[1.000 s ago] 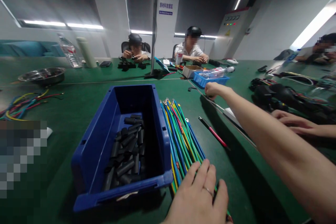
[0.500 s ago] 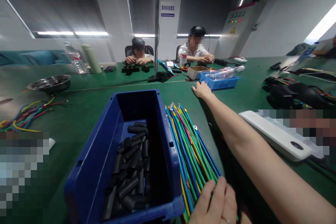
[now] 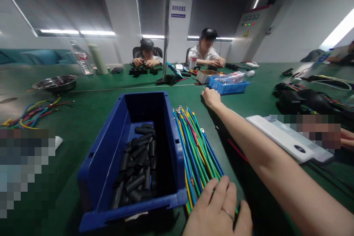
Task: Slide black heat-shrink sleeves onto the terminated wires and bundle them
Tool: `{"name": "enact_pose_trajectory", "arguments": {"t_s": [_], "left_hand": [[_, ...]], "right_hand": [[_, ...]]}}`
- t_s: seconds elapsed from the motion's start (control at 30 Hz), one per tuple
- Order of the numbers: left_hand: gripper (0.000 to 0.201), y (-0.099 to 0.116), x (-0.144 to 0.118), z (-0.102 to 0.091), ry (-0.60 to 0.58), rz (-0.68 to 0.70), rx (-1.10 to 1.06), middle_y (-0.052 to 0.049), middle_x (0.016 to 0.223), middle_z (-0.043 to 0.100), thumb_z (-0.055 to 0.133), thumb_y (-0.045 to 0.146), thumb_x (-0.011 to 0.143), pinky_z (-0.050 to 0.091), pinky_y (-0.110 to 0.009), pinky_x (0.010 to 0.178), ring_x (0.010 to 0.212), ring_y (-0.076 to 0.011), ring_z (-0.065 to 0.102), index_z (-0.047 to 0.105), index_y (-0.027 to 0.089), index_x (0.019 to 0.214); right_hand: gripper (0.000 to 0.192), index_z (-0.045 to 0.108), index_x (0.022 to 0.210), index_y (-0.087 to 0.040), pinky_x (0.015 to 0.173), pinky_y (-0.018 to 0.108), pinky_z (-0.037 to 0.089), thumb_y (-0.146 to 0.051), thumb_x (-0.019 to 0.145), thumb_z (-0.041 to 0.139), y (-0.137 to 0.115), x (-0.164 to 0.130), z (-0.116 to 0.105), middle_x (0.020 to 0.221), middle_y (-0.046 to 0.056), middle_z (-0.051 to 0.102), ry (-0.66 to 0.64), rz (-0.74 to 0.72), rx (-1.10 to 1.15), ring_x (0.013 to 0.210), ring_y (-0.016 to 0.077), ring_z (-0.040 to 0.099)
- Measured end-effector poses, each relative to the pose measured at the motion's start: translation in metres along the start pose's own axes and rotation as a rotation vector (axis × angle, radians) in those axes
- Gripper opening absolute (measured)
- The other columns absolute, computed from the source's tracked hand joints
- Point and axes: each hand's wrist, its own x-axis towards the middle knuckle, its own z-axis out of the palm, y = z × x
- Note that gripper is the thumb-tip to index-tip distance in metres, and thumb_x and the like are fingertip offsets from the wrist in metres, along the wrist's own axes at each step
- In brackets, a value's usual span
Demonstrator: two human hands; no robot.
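My left hand point(image 3: 218, 210) lies flat, fingers extended, on the near ends of a bundle of coloured wires point(image 3: 193, 143) with ring terminals at their far ends. The bundle runs along the right side of a blue bin point(image 3: 105, 155) that holds several black tube pieces point(image 3: 138, 169). My right arm stretches forward over the green table. My right hand point(image 3: 211, 97) rests past the far end of the bundle with its fingers curled away from me, so anything in it is hidden. A red wire point(image 3: 235, 148) lies under that arm.
A white flat device point(image 3: 279, 138) lies at right by another person's pixelated hand. Beyond are black cable harnesses point(image 3: 304, 99), a small blue tray point(image 3: 228, 87), a metal bowl point(image 3: 55, 82), loose wires point(image 3: 33, 112), a post point(image 3: 166, 44). Two people sit at the far side.
My right hand has shifted left from just below the small blue tray to the far end of the bundle. The white flat device has come into view at right. My left hand stays on the wires.
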Motion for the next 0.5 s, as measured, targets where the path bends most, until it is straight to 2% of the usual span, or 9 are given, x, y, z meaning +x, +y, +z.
{"name": "enact_pose_trajectory", "arguments": {"t_s": [0.07,0.1,0.17,0.2,0.3,0.33,0.4,0.5], "left_hand": [[0.038,0.000,0.001,-0.003,-0.045,0.028,0.029,-0.007,0.105,0.076,0.045,0.052,0.089,0.052,-0.034,0.089,0.107,-0.0221,0.067,0.063,0.021,0.101],[0.035,-0.001,0.001,-0.004,-0.076,0.046,0.041,-0.007,0.107,0.075,0.047,0.050,0.089,0.050,-0.034,0.091,0.109,-0.0227,0.065,0.063,0.021,0.102],[0.035,-0.004,0.000,-0.008,-0.140,0.074,0.038,-0.007,0.111,0.073,0.049,0.049,0.089,0.047,-0.036,0.095,0.112,-0.0240,0.063,0.063,0.021,0.104],[0.036,-0.006,0.001,-0.011,-0.171,0.080,0.031,-0.007,0.113,0.072,0.050,0.050,0.089,0.046,-0.036,0.096,0.112,-0.0244,0.062,0.063,0.021,0.106],[0.040,-0.010,0.003,-0.018,-0.232,0.084,0.008,-0.008,0.119,0.069,0.051,0.052,0.090,0.045,-0.036,0.097,0.114,-0.0242,0.061,0.062,0.021,0.113],[0.039,-0.011,0.004,-0.021,-0.235,0.084,-0.002,-0.009,0.121,0.069,0.052,0.050,0.091,0.045,-0.035,0.097,0.115,-0.0238,0.061,0.061,0.021,0.114],[0.036,-0.012,0.007,-0.028,-0.220,0.087,-0.030,-0.009,0.122,0.068,0.052,0.045,0.092,0.045,-0.034,0.098,0.117,-0.0228,0.060,0.061,0.019,0.115],[0.031,-0.012,0.012,-0.038,-0.243,0.066,-0.053,-0.009,0.123,0.067,0.052,0.037,0.092,0.044,-0.035,0.102,0.120,-0.0228,0.058,0.060,0.019,0.116]], "right_hand": [[0.033,0.059,0.120,-0.017,0.083,0.040,0.055,-0.038,0.095,0.058,-0.029,-0.015,-0.019,0.117,0.008,0.062,0.014,-0.128,0.080,0.097,0.0191,0.063],[0.031,0.061,0.114,-0.015,0.079,0.036,0.055,-0.040,0.097,0.053,-0.047,-0.025,-0.029,0.106,0.006,0.065,0.034,-0.208,0.123,0.089,0.0167,0.064],[0.043,0.060,0.107,-0.015,0.074,0.029,0.049,-0.040,0.106,0.026,-0.085,-0.047,-0.048,0.089,0.005,0.067,0.084,-0.385,0.205,0.078,0.0133,0.062],[0.044,0.060,0.107,-0.016,0.072,0.027,0.046,-0.042,0.106,0.024,-0.103,-0.059,-0.056,0.087,0.004,0.067,0.099,-0.478,0.238,0.075,0.0127,0.061],[0.028,0.061,0.092,-0.019,0.062,0.025,0.038,-0.043,0.099,0.048,-0.140,-0.090,-0.075,0.078,0.001,0.066,0.071,-0.707,0.292,0.068,0.0129,0.058],[0.025,0.061,0.091,-0.020,0.061,0.025,0.037,-0.042,0.097,0.052,-0.145,-0.096,-0.081,0.082,0.001,0.067,0.061,-0.757,0.304,0.069,0.0128,0.058],[0.023,0.061,0.096,-0.019,0.064,0.025,0.039,-0.038,0.100,0.047,-0.145,-0.101,-0.093,0.096,0.002,0.068,0.091,-0.800,0.387,0.074,0.0124,0.059],[0.022,0.059,0.097,-0.015,0.074,0.025,0.045,-0.027,0.101,0.040,-0.124,-0.098,-0.113,0.093,0.002,0.066,0.178,-0.749,0.728,0.078,0.0099,0.059]]}}
